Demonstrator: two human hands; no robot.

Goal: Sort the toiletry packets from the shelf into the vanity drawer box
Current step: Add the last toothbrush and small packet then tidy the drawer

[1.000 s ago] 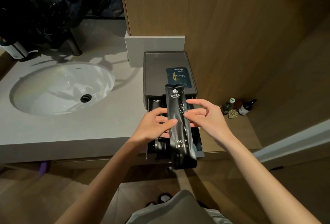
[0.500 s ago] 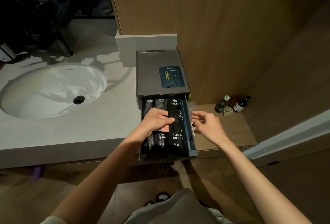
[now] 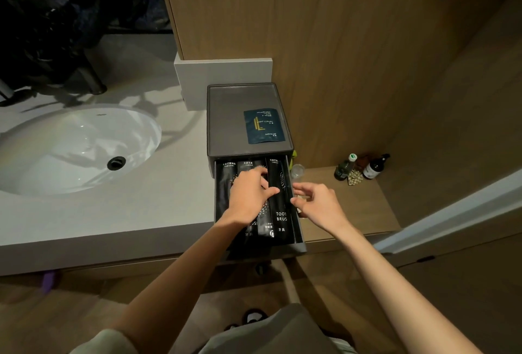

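While pressing down with left hand [image 3: 250,198] flat: toothbrush packets [image 3: 281,201] lying side by side in drawer [image 3: 300,240]; right hand [image 3: 317,205] hovering, grip spread, empty; blue packet [image 3: 264,125] waiting atop box [image 3: 226,116].

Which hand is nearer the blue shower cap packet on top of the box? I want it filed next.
Left. The left hand lies on the packets in the open drawer, below the shower cap packet. The right hand hovers at the drawer's right edge, slightly farther.

A white oval sink [image 3: 70,150] is sitting in the grey stone bench [image 3: 158,206]; two small dark glass bottles [image 3: 360,168] are standing near the wooden wall [image 3: 353,43].
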